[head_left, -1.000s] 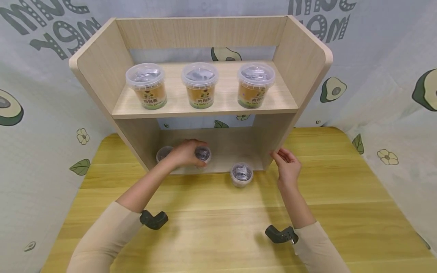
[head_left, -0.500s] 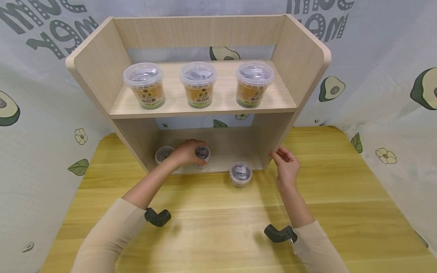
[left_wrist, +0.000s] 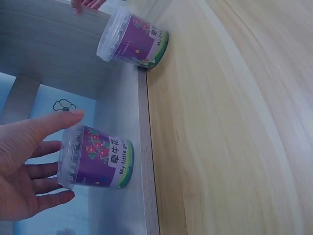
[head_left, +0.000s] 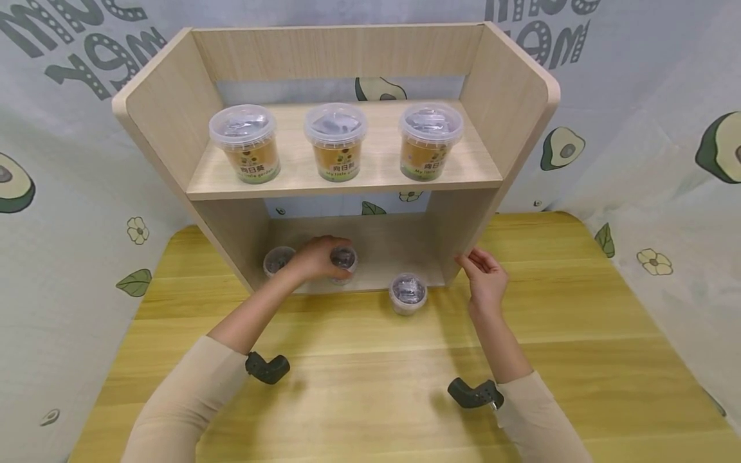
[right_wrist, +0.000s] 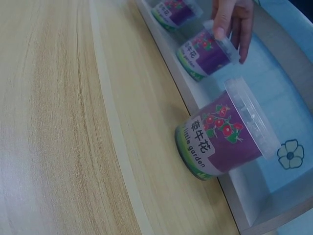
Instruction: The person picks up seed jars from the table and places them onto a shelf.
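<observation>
My left hand grips the lid of a purple-labelled plastic cup on the lower board of a wooden shelf. In the left wrist view, the thumb lies along one side of the clear lid and the fingers behind it. Left of it stands a matching purple cup, partly hidden by the hand. A third purple cup stands on the table just before the shelf's front edge. With thumb and fingers, my right hand pinches the front edge of the shelf's right side panel.
Three orange-labelled cups with clear lids, a left one, a middle one and a right one, stand on the upper board. The wooden table stretches before the shelf. A printed cloth hangs behind.
My left forearm has shifted slightly to the right, while the hand stays at the middle lower cup. The right hand and the cups keep their places; the head view moves a little.
</observation>
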`<state>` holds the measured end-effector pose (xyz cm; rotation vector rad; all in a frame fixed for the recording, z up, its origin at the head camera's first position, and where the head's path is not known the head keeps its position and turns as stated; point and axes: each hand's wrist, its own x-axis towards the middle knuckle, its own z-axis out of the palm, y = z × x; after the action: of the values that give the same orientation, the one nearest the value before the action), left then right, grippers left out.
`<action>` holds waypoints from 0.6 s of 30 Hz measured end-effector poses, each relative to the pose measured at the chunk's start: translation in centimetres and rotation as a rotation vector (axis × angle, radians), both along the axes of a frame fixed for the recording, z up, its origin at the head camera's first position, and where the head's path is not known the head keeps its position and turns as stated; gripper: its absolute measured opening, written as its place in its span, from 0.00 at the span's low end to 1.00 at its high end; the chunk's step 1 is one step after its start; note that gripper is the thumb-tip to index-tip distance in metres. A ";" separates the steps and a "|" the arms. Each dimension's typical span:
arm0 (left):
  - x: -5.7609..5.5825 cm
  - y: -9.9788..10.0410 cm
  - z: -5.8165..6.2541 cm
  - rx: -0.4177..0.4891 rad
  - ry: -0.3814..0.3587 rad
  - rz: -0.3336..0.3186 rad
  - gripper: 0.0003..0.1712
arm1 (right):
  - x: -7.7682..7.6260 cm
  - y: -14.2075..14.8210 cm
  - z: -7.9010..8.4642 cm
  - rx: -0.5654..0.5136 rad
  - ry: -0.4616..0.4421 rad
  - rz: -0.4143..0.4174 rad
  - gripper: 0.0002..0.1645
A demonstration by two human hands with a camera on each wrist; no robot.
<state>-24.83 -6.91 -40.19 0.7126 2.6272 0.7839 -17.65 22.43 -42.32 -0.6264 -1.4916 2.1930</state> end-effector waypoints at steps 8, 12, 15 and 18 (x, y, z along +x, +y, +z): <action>0.2 0.0 1.4 0.068 0.129 -0.030 0.37 | -0.1 0.0 -0.1 0.008 -0.013 0.005 0.16; 0.7 -0.1 3.3 0.129 0.141 -0.014 0.36 | -0.1 0.0 -0.2 0.012 -0.021 -0.001 0.16; 1.2 0.0 4.4 0.161 0.126 0.007 0.35 | -0.1 0.0 -0.1 0.013 -0.012 -0.006 0.17; 1.5 0.1 5.0 0.177 0.107 0.011 0.34 | -0.1 0.0 -0.1 0.010 -0.004 -0.009 0.17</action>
<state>-23.28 -6.79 -35.19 0.8086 2.6823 1.0177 -17.73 22.46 -42.39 -0.6338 -1.4975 2.1775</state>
